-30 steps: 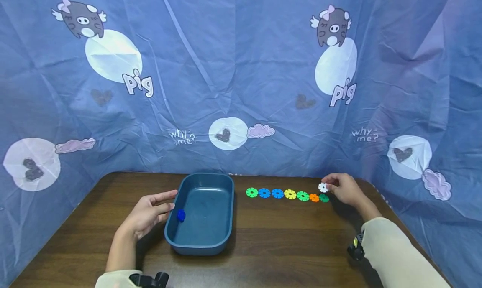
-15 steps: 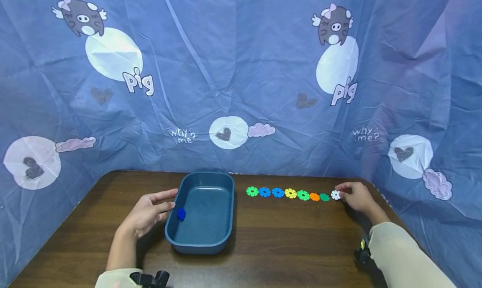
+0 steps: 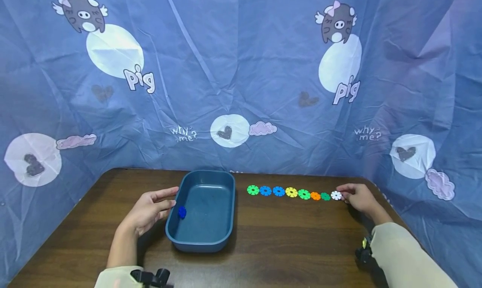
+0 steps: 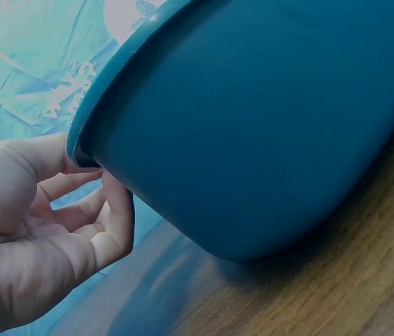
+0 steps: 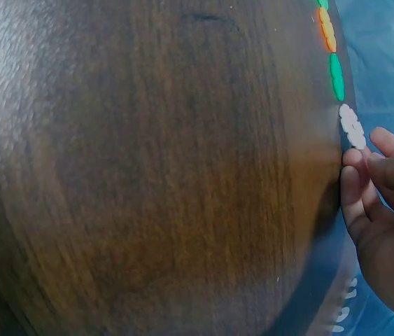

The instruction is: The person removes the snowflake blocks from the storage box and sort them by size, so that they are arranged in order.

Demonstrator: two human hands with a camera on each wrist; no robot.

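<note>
My right hand (image 3: 360,199) pinches the edge of a white snowflake disc (image 3: 336,195) at the right end of a row of snowflake discs. In the right wrist view, fingertips meet at one end of that white disc (image 5: 351,126), next to a green disc (image 5: 336,77). The row runs leftward through a dark green disc (image 3: 326,196), an orange disc (image 3: 315,196), and several more in green, yellow and blue. At the left, my left hand (image 3: 148,212) holds the rim of a blue-grey plastic bin (image 3: 232,204), its fingers under the rim in the left wrist view.
Inside the bin, against its left side, lies a dark blue disc piece (image 3: 182,212). The brown wooden table (image 3: 286,246) ends at a blue printed cloth (image 3: 241,79) hanging behind and at the sides.
My right hand has brought the white disc down and rightward from above the dark green disc to the row's right end. The left hand and bin stay in place.
</note>
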